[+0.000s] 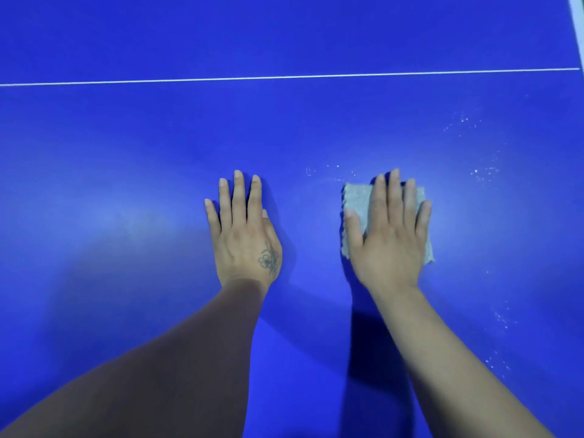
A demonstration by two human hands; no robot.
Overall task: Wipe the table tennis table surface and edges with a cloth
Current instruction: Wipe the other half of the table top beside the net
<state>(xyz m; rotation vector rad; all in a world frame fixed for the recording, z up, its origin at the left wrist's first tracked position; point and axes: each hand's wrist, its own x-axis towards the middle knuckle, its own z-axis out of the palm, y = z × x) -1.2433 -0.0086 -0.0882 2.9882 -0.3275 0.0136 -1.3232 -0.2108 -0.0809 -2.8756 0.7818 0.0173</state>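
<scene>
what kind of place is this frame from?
Probably a games or sports room, seen at a table tennis table: a blue surface fills the view, crossed by a thin white line, with a white edge stripe at the far right. The surroundings are out of view.

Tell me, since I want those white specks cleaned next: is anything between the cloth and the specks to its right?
Nothing visible. The grey rectangular cloth lies flat under the right hand, and only bare blue table surface separates it from the white specks.

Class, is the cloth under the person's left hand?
No, the grey cloth lies under the flat right hand; the left hand rests on bare table.
</scene>
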